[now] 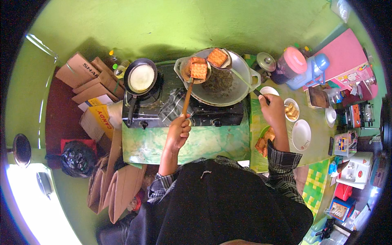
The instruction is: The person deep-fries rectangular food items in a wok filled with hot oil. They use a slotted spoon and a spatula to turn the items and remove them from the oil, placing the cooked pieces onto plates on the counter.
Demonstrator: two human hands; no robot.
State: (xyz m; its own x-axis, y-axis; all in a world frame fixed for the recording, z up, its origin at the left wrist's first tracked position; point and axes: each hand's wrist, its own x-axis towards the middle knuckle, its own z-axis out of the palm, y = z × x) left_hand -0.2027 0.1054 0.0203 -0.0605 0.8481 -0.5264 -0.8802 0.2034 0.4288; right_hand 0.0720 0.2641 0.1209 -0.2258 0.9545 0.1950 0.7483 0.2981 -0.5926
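My left hand point(177, 132) grips the wooden handle of a skimmer point(187, 99), whose bowl is over the left side of a large two-handled metal wok point(240, 90). Browned, scored slabs of fried food point(199, 69), perhaps tempeh, lie in that bowl. In my right hand point(272, 109) is the black handle of a metal spatula point(240, 77). Its blade carries one more fried slab point(217, 57) above the wok's far side. Dark oil point(218, 83) covers the wok's bottom. The wok stands on the right burner of a black gas stove point(199, 118).
A black frying pan point(128, 79) with a pale round item sits on the left burner. A dark checked cloth point(175, 107) lies on the stove's middle. To the right are a green plate of fried pieces point(265, 142), white bowls point(301, 134) and a pink-lidded jug point(294, 61). Cardboard point(79, 72) leans at left.
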